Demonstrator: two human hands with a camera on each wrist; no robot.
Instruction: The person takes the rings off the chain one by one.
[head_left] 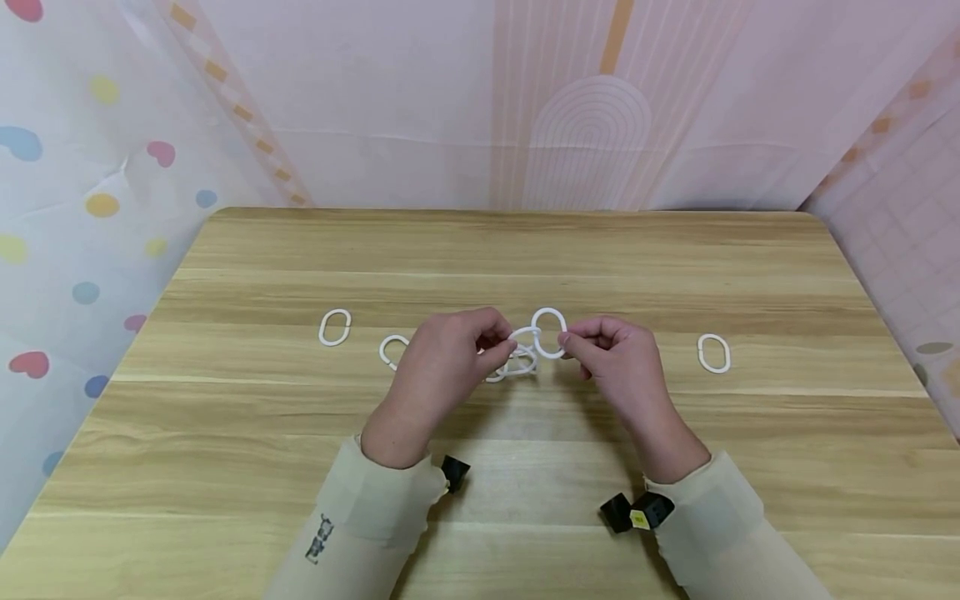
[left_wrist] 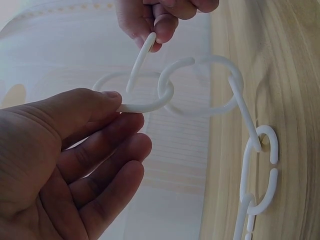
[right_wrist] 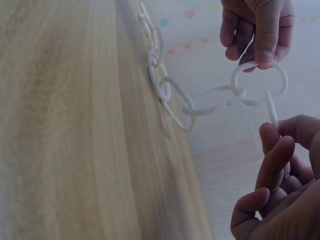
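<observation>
My left hand (head_left: 442, 362) pinches the end link of a white plastic chain (left_wrist: 274, 150) between thumb and index finger. That end link (left_wrist: 150, 107) is an open-gapped oval. From it the other links hang down and trail left along the table, partly hidden behind my left hand in the head view. Opposite, my right hand (head_left: 624, 360) pinches a single white oval link (head_left: 550, 311) by its side. This link overlaps the left hand's end link, and its tip lies at that loop in the left wrist view; whether the two are hooked cannot be told.
One loose white link (head_left: 322, 330) lies on the wooden table (head_left: 525, 250) at the left, and another loose link (head_left: 701, 354) at the right. A patterned cloth (head_left: 420, 100) hangs behind the table's far edge. Small black devices (head_left: 652, 509) sit at the cuffs.
</observation>
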